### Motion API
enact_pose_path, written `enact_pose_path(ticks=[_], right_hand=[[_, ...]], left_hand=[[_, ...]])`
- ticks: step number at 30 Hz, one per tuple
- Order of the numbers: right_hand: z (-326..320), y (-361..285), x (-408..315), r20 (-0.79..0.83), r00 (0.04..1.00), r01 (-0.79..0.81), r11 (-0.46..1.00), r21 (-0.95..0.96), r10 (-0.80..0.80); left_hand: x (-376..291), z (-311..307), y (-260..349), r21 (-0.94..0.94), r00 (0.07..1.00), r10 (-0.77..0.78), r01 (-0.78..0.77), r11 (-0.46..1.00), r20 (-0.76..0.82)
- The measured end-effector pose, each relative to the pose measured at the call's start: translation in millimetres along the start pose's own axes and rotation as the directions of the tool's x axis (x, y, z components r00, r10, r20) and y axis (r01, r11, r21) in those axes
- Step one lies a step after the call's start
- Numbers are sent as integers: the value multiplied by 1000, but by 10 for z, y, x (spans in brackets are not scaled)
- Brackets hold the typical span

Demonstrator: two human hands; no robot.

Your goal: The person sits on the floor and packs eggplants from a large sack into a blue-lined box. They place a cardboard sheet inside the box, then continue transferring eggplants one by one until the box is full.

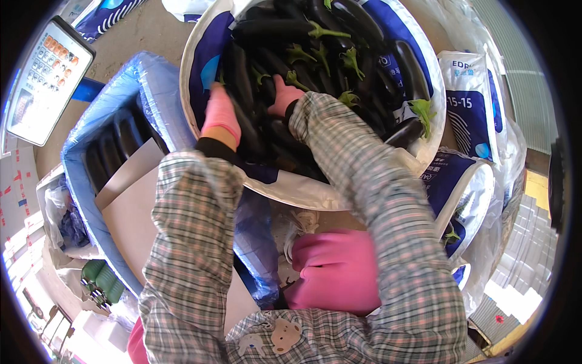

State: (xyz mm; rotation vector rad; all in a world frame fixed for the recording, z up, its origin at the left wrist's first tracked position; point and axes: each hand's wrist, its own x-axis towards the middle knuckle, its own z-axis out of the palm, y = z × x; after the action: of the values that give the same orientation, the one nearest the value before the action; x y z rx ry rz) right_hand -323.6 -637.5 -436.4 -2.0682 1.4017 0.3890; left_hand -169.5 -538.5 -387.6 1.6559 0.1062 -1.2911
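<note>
Dark eggplants (273, 34) with green stems fill a large woven plastic sack (313, 195), its rim rolled down. My left hand (222, 111), in a pink glove, reaches inside the sack's left side against a long eggplant; its fingertips are blurred. Near the middle of the pile, my right hand (285, 94), also pink-gloved, rests on the eggplants with its thumb and a finger spread. Whether either hand grips one cannot be told. Left of the sack stands a box lined with blue plastic film (157, 75), holding a row of eggplants (116, 136) beside a pale sheet of cardboard (132, 214).
A scale's display panel (47, 82) stands at upper left, bearing writing. More printed sacks (468, 104) and clear plastic film lie at the right, one open sack (473, 204) with an eggplant stem showing. Green round items (102, 280) sit at lower left.
</note>
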Motion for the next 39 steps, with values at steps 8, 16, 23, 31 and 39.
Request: enact_pose_path(ticks=[8,16,23,31,39], right_hand=[[-763,426,-294,-125,937,317,645,695,-326],[-2010,945,-902,-541,746,358,919,-166,-389],[-1751,22,-1082,-373,760,518,150,842,-532],[-1335,259,-465,-422,765,593,789,164,-487],[-139,417,338,-39,969,-248,960,-126,245]], left_hand=[[374,-242,-443,245,998,-56,45,969,36],[-747,175,363,-160,514,294,-289,944,806],[-894,253,921,212,434,552,-882,421,712],[-686,224,1055,-459,633,401,-81,885,662],[-289,-151,400,6,910,356,-366,931,213]])
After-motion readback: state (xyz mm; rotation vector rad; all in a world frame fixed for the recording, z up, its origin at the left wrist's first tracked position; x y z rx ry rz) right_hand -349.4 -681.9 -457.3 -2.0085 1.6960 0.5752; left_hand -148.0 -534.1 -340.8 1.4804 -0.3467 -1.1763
